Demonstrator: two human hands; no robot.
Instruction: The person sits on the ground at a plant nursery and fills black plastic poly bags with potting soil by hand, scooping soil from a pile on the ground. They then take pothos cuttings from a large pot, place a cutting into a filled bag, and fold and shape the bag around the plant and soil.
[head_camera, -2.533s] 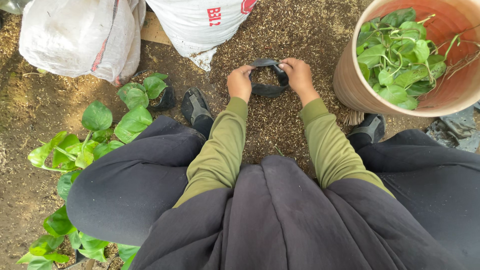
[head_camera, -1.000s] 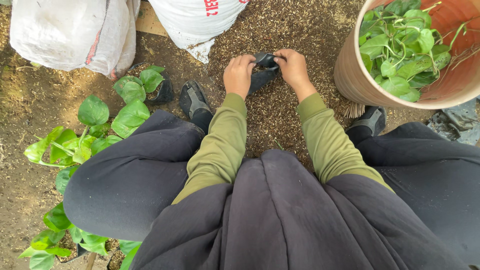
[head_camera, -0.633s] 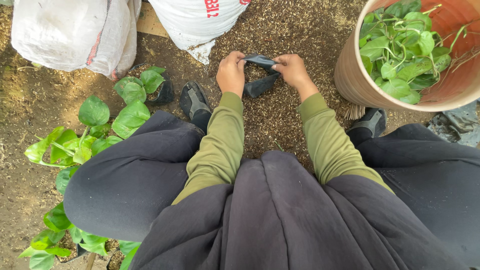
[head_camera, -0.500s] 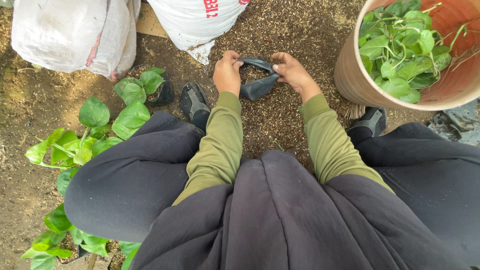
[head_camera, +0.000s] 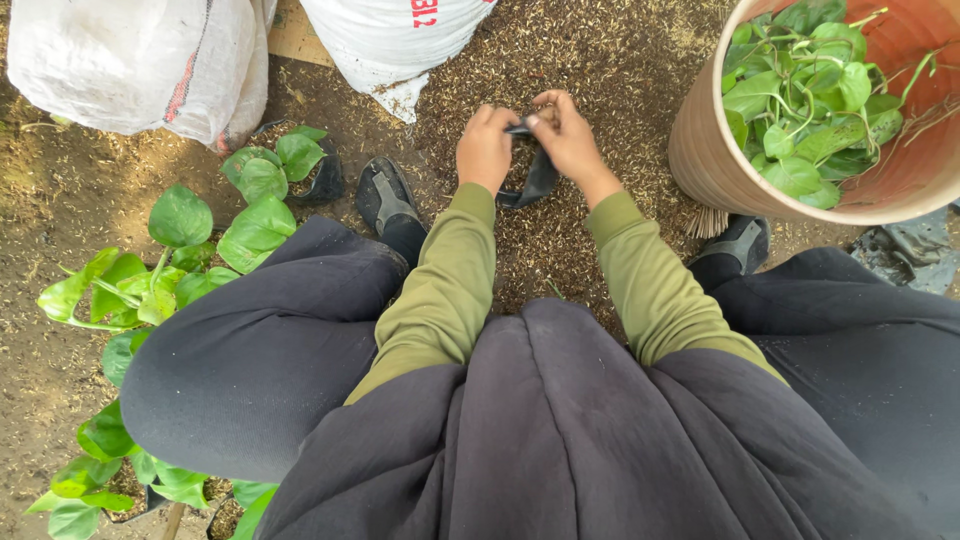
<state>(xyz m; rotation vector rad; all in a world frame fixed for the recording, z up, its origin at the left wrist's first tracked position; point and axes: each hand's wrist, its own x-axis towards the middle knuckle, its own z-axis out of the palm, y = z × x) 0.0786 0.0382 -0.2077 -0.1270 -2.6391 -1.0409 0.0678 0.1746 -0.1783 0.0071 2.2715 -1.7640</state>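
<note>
At upper centre, the left hand (head_camera: 485, 148) and right hand (head_camera: 567, 135) both pinch the rim of a small black plastic nursery bag (head_camera: 538, 172) over husk-strewn soil (head_camera: 610, 70). Spreading the rim evenly would likely open it cleanly.

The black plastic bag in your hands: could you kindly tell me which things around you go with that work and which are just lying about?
In hand:
- black plastic bag, pinched by left hand and right hand
- husk mix on the ground

Lying about:
- tub of green cuttings
- two white sacks
- potted leafy plants
</note>
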